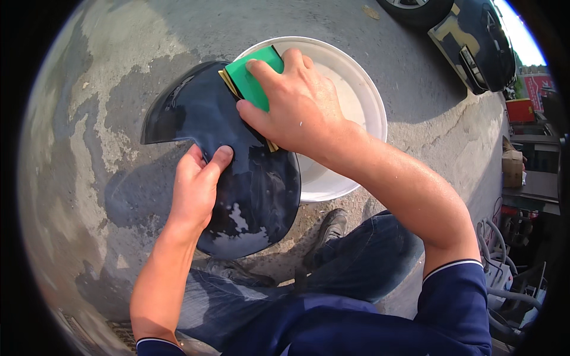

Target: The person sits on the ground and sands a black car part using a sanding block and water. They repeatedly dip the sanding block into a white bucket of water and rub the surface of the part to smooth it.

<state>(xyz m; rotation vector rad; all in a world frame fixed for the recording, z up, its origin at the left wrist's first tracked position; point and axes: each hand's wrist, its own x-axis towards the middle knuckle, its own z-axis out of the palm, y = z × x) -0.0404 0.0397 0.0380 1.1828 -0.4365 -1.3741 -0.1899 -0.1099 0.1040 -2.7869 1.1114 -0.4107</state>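
Note:
A dark, glossy curved panel (255, 190) with a notch in its left edge is held over the ground, wet and reflecting the light. My left hand (199, 184) grips it at the notch, thumb on the top face. In my right hand (303, 104) is a green sanding block (252, 77), its thumb and fingers closed around it. The block touches the panel's upper right part, and a yellowish sheet, apparently sandpaper, shows along its lower edge. Behind the panel's right side stands a white bucket (373, 107) with cloudy liquid in it, partly hidden by my right hand and forearm.
Concrete ground (77, 172) with wet and pale patches surrounds me. My shoe (332, 225) is close below the bucket. A dark car bumper (475, 47) and a wheel (412, 9) are at the upper right. Hoses (502, 249) and a cardboard box (512, 163) lie along the right edge.

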